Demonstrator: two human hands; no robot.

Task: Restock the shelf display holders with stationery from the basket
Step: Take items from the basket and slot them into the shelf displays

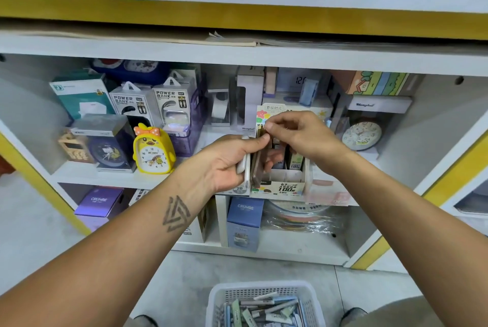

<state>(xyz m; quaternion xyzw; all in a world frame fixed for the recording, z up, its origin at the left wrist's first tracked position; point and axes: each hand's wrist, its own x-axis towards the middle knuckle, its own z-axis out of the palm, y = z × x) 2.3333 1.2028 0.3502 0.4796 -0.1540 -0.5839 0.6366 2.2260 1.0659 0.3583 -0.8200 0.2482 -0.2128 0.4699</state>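
Partly hidden: left hand grips slim packs; right hand pinches top pack; display holder contents obscured.

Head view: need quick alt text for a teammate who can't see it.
The left hand grips a stack of slim stationery cases at the white display holder on the middle shelf, while the right hand pinches the top of one case. The white basket of stationery sits on the floor below.
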